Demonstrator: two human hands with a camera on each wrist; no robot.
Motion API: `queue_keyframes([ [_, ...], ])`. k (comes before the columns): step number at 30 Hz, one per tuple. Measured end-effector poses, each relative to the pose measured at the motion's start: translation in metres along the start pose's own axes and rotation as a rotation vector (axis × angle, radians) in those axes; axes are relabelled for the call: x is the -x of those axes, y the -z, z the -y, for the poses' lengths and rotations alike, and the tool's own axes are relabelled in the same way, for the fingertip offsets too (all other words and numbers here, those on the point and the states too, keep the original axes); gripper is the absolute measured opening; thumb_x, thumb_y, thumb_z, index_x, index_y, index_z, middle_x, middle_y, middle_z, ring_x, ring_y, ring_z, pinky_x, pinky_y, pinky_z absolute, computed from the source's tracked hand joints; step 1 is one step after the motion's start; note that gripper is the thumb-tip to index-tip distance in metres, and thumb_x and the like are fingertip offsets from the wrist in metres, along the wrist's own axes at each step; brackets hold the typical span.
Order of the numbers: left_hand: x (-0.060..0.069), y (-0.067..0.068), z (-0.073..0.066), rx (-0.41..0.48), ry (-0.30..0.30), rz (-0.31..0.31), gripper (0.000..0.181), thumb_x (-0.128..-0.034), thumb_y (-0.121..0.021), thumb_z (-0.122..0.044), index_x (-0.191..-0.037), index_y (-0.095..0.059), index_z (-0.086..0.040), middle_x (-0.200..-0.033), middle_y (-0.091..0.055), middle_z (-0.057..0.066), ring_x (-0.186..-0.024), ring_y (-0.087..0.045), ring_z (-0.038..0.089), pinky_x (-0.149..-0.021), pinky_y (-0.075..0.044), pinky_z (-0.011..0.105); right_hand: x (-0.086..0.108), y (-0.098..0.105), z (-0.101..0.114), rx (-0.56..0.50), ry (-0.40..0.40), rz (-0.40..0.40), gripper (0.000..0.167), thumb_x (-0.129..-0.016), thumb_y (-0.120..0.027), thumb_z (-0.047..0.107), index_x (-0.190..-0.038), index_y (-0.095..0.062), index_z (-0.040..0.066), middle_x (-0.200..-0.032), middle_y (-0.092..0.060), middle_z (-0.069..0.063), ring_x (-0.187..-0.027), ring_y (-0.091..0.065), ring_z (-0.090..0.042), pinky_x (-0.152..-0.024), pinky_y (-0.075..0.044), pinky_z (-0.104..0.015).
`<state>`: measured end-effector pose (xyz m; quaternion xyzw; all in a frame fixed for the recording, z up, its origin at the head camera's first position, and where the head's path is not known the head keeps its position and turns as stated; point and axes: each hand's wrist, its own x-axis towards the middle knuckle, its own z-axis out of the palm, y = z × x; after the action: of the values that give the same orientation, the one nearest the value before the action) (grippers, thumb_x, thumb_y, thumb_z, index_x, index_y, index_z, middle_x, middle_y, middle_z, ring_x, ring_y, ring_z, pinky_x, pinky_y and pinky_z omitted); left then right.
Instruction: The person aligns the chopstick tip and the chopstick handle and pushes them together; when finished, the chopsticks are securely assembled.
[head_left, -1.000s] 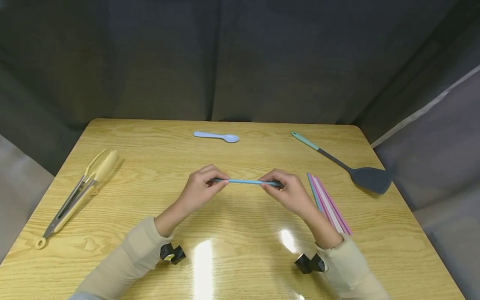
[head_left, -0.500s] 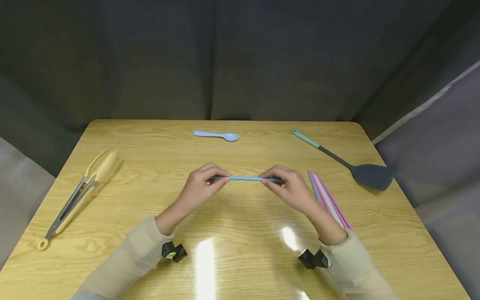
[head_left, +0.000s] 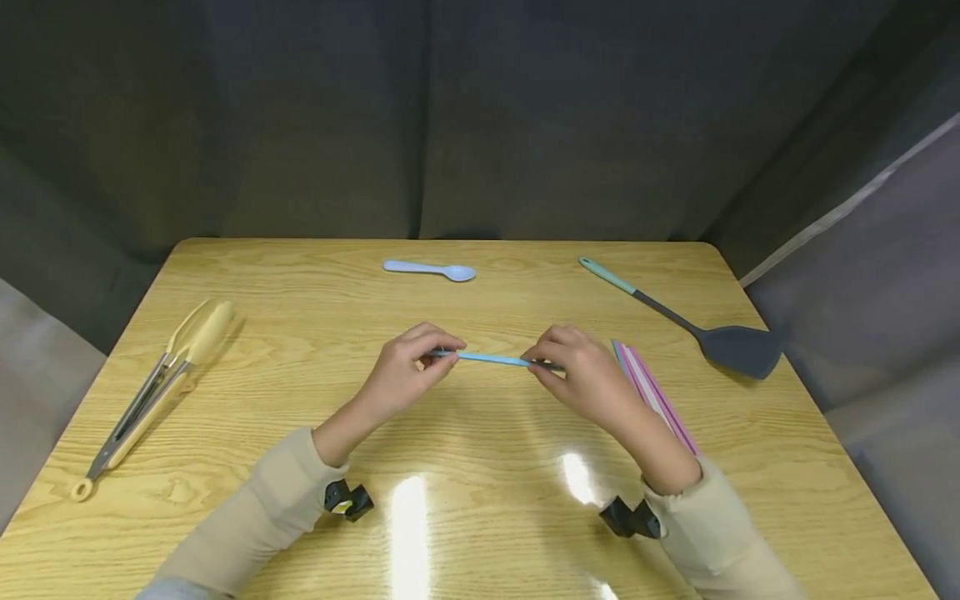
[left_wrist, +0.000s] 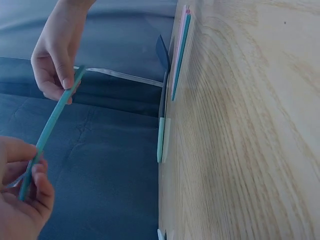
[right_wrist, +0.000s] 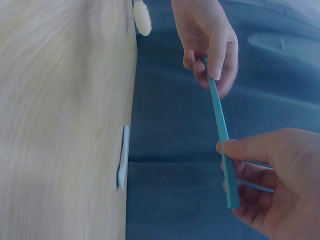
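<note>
A thin, straight blue stick (head_left: pixel 491 358), like a chopstick or straw, is held level above the table between both hands. My left hand (head_left: pixel 401 373) pinches it near one end between thumb and fingers. Near the other end, my right hand (head_left: pixel 585 375) pinches it the same way. In the right wrist view, the stick (right_wrist: pixel 220 117) runs from the left hand (right_wrist: pixel 212 42) past the right thumb, its blunt end showing beyond. The left wrist view has the stick (left_wrist: pixel 52 120) slanting between the two hands, clear of the tabletop.
Several pink, white and blue sticks (head_left: pixel 654 392) lie beside the right forearm. A spatula (head_left: pixel 738 350) with a green handle rests at the right. Behind the hands is a light blue spoon (head_left: pixel 457 272). Cream-tipped tongs (head_left: pixel 150 392) lie at left. Dark curtains (head_left: pixel 427 117) hang beyond the wooden table (head_left: pixel 300 292).
The stick has tilted slightly, its right end now a little nearer the person. My right hand has shifted slightly right; the left hand stays almost in place. Both keep hold of the stick.
</note>
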<state>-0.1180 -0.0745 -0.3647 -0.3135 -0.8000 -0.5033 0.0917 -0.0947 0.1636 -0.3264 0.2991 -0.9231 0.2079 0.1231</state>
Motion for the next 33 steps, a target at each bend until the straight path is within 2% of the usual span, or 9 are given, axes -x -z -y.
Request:
queue_keyframes([
  [5, 0.000, 0.000, 0.003, -0.021, 0.013, 0.015, 0.045, -0.0826, -0.061, -0.003, -0.125, -0.047, -0.004, -0.120, -0.042, 0.014, -0.090, -0.048, 0.020, -0.062, -0.045, 0.028, 0.011, -0.005, -0.006, 0.017, -0.035, -0.007, 0.010, -0.074, -0.070, 0.001, -0.083, -0.068, 0.005, -0.078, -0.059, -0.003, -0.067, -0.055, -0.014, -0.055, -0.045, -0.024],
  [8, 0.002, 0.001, 0.006, -0.021, 0.042, 0.003, 0.052, -0.0829, -0.061, -0.004, -0.130, -0.040, -0.006, -0.126, -0.034, 0.015, -0.095, -0.045, 0.022, -0.066, -0.046, 0.032, 0.023, -0.010, -0.014, 0.015, -0.117, -0.012, 0.011, -0.075, -0.069, 0.001, -0.085, -0.067, 0.005, -0.079, -0.059, -0.002, -0.065, -0.055, -0.013, -0.053, -0.044, -0.023],
  [13, 0.004, 0.003, 0.014, -0.033, 0.088, 0.030, 0.055, -0.0849, -0.060, -0.008, -0.134, -0.035, -0.009, -0.129, -0.030, 0.014, -0.096, -0.045, 0.021, -0.068, -0.046, 0.033, 0.048, -0.019, -0.031, 0.025, -0.327, 0.027, 0.012, -0.077, -0.068, 0.007, -0.089, -0.066, 0.007, -0.077, -0.057, 0.000, -0.063, -0.053, -0.011, -0.047, -0.039, -0.023],
  [18, 0.007, 0.005, 0.022, -0.044, 0.128, 0.054, 0.055, -0.0852, -0.059, -0.007, -0.134, -0.035, -0.010, -0.130, -0.030, 0.013, -0.095, -0.046, 0.022, -0.068, -0.046, 0.035, 0.072, -0.027, -0.051, 0.018, -0.473, 0.067, 0.013, -0.079, -0.065, 0.007, -0.091, -0.065, 0.002, -0.075, -0.057, -0.003, -0.062, -0.053, -0.014, -0.049, -0.041, -0.026],
  [22, 0.009, 0.005, 0.025, -0.045, 0.152, 0.071, 0.054, -0.0854, -0.059, -0.006, -0.134, -0.035, -0.010, -0.129, -0.031, 0.013, -0.094, -0.046, 0.024, -0.068, -0.046, 0.037, 0.087, -0.030, -0.064, 0.050, -0.543, 0.073, 0.013, -0.078, -0.063, 0.006, -0.088, -0.064, -0.003, -0.073, -0.059, -0.006, -0.060, -0.053, -0.016, -0.051, -0.043, -0.029],
  [26, 0.011, 0.003, 0.029, -0.048, 0.184, 0.108, 0.053, -0.0862, -0.058, -0.007, -0.134, -0.035, -0.010, -0.128, -0.031, 0.013, -0.094, -0.046, 0.023, -0.070, -0.046, 0.035, 0.099, -0.033, -0.072, 0.087, -0.606, 0.059, 0.015, -0.077, -0.060, 0.003, -0.087, -0.063, -0.007, -0.070, -0.058, -0.009, -0.053, -0.048, -0.016, -0.046, -0.040, -0.029],
  [29, 0.013, 0.002, 0.031, -0.051, 0.193, 0.128, 0.052, -0.0872, -0.057, -0.008, -0.134, -0.035, -0.011, -0.128, -0.030, 0.012, -0.094, -0.046, 0.021, -0.070, -0.046, 0.033, 0.103, -0.033, -0.076, 0.115, -0.660, 0.065, 0.016, -0.077, -0.058, 0.003, -0.089, -0.062, -0.008, -0.069, -0.057, -0.012, -0.051, -0.044, -0.017, -0.044, -0.039, -0.030],
  [33, 0.013, 0.001, 0.032, -0.057, 0.190, 0.132, 0.051, -0.0875, -0.056, -0.009, -0.134, -0.035, -0.010, -0.128, -0.031, 0.012, -0.094, -0.045, 0.019, -0.070, -0.046, 0.032, 0.105, -0.032, -0.078, 0.162, -0.706, 0.088, 0.010, -0.077, -0.056, 0.003, -0.080, -0.058, -0.007, -0.066, -0.053, -0.013, -0.050, -0.045, -0.020, -0.043, -0.039, -0.033],
])
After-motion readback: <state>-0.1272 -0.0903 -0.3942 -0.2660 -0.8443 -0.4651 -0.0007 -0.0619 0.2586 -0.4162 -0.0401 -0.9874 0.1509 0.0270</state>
